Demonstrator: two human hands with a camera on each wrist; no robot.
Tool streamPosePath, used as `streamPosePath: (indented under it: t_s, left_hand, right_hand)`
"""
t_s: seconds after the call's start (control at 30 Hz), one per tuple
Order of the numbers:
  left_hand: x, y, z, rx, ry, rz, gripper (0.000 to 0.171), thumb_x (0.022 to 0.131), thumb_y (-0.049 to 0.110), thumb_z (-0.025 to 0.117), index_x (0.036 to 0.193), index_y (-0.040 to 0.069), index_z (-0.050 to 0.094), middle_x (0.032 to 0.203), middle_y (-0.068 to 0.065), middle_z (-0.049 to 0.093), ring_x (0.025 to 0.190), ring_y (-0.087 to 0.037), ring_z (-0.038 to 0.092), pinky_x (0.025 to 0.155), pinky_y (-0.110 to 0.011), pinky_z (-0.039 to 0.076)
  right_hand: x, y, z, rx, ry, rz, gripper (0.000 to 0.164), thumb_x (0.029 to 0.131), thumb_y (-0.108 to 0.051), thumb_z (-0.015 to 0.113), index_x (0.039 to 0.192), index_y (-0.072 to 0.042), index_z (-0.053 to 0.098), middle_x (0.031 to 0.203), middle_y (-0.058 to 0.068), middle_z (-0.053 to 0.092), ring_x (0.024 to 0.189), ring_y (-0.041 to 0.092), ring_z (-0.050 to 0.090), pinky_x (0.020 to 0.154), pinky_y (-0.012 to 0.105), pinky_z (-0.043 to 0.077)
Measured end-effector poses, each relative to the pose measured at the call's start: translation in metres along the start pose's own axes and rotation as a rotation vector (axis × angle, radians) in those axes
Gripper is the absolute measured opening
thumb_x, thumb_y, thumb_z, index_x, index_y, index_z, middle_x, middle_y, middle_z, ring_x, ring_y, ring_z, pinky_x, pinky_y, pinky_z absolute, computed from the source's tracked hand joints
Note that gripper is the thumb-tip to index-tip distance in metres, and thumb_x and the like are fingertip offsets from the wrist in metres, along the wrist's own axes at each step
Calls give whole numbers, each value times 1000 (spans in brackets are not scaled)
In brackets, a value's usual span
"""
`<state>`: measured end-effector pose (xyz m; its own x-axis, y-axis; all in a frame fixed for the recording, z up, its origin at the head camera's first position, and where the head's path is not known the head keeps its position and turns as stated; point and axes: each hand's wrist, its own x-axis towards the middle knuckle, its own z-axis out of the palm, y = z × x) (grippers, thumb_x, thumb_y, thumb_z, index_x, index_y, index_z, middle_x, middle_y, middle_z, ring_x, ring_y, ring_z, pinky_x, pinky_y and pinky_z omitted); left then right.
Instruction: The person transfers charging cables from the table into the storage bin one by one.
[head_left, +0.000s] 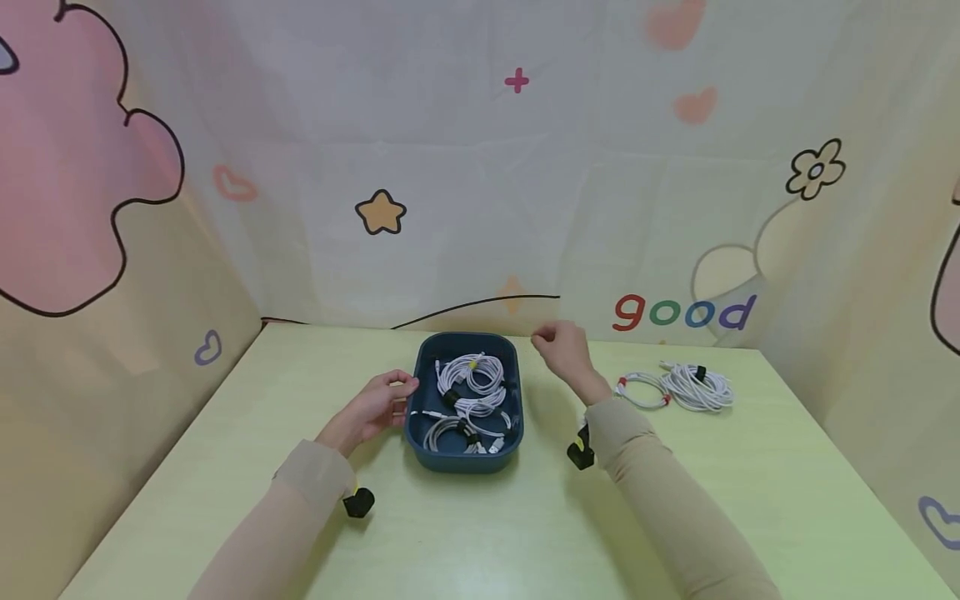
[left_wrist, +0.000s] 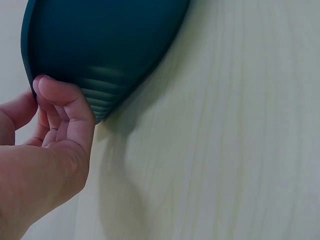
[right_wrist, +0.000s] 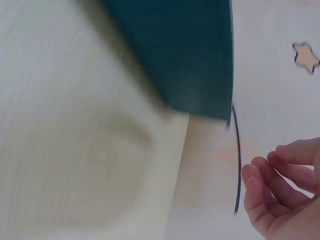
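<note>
A dark blue plastic bin [head_left: 465,463] stands on the table with several coiled cables inside. A white cable coil [head_left: 491,375] with black and yellow ties lies in its far half, and a greyish cable coil [head_left: 442,433] in its near half. At the bin's left side, my left hand [head_left: 375,404] grips the rim; in the left wrist view its curled fingers [left_wrist: 65,102] meet the wall. Beyond the bin's right side, my right hand [head_left: 566,354] is raised, its fingers [right_wrist: 260,200] loosely bent and nothing visible in them.
Right of my right forearm, a small white cable loop [head_left: 643,390] with red ties lies beside a larger white cable coil [head_left: 697,387] with a black tie. The pale table [head_left: 480,542] ends at a printed cloth backdrop [head_left: 450,275] behind the bin.
</note>
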<state>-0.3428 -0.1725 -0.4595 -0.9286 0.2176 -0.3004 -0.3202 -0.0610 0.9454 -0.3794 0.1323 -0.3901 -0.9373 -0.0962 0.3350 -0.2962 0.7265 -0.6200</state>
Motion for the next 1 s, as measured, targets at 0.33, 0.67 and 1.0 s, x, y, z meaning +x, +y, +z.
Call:
streamPosePath:
  t_s: [0.33, 0.67, 1.0]
  left_hand:
    - [-2, -1, -2, 7, 8, -1, 16, 101, 20, 50, 111, 7, 48, 85, 0, 60, 68, -13, 57, 61, -24, 49]
    - [-1, -2, -2, 2, 13, -6, 10, 101, 21, 51, 104, 12, 50, 84, 0, 61, 67, -13, 56, 60, -24, 49]
    - [1, 0, -1, -7, -3, 5, 6, 101, 21, 51, 99, 15, 50, 80, 1, 58, 65, -12, 56, 59, -24, 49]
  right_hand:
    - [-17, 72, -51, -195, -103, 95, 27, 93, -6, 49, 109, 10, 65, 111, 27, 67, 102, 41, 64, 88, 50, 51]
    - [-22, 118, -75, -361, -236, 132, 36, 88, -4, 51, 118, 13, 57, 122, 34, 58, 114, 53, 52, 97, 58, 43]
    - [-22, 135, -76, -414, -328, 210, 46, 81, -1, 48, 125, 9, 53, 126, 34, 54, 114, 51, 52, 95, 60, 42]
